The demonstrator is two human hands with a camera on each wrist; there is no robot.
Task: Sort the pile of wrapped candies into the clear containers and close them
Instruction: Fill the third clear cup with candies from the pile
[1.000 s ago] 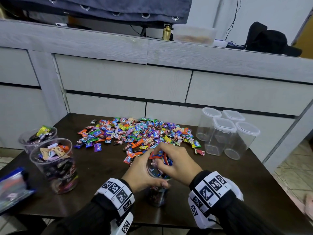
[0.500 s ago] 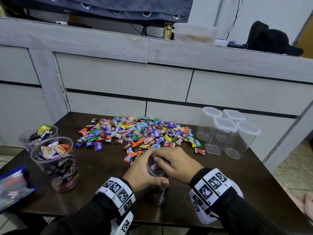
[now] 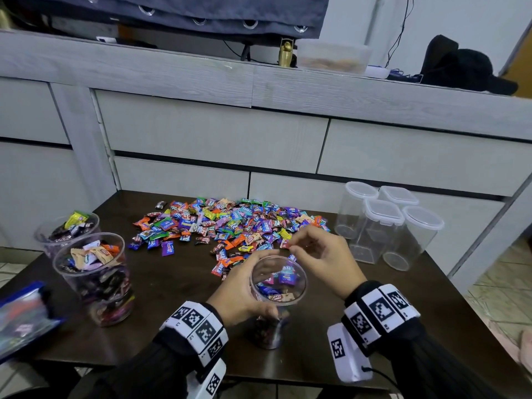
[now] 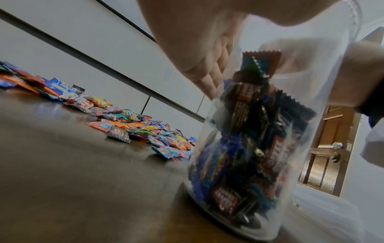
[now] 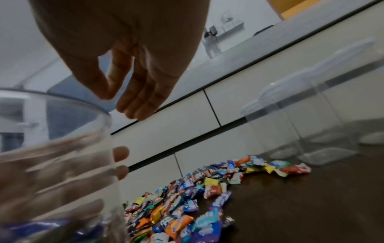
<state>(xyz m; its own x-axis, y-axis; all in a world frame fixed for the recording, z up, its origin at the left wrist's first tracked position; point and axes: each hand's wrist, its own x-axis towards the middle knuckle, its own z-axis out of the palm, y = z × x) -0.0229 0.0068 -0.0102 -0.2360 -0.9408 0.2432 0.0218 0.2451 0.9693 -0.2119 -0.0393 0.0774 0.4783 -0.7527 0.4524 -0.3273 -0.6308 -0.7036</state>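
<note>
left hand [image 3: 244, 292] wraps a clear round container [image 3: 276, 286] at lower centre of the head view, likely steadying it for filling. right hand [image 3: 322, 254] hovers just above its rim, fingers loosely spread, holding nothing. candy pile [image 3: 230, 223] lies mid-frame. left wrist view shows dark wrappers stacked inside; right wrist view shows lidded empty containers [image 5: 301, 123] at right.

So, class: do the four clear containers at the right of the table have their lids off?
No. All four clear containers stand empty with white lids on top.
</note>
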